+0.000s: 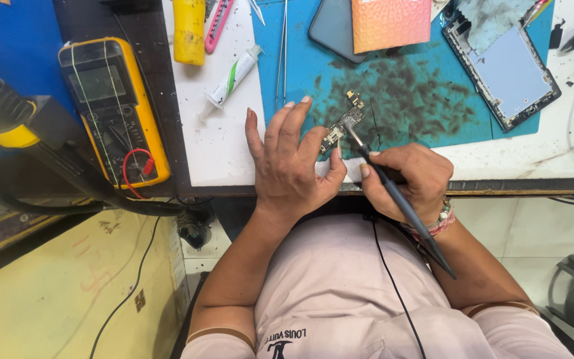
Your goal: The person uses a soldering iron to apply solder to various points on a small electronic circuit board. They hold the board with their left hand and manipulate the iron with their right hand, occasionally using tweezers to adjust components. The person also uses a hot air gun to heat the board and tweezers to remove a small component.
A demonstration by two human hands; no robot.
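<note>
With my left hand [291, 165] pinching the small circuit board [344, 123] flat on the blue mat [406, 100] at the counter's near edge, I'd keep the soldering iron [393, 193], gripped in my right hand [412, 181] at five o'clock of the board, touching only its lower end, lightly.

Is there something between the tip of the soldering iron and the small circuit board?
Nothing visible. The right hand holds the soldering iron with its tip at the circuit board, which the left hand steadies.
</note>
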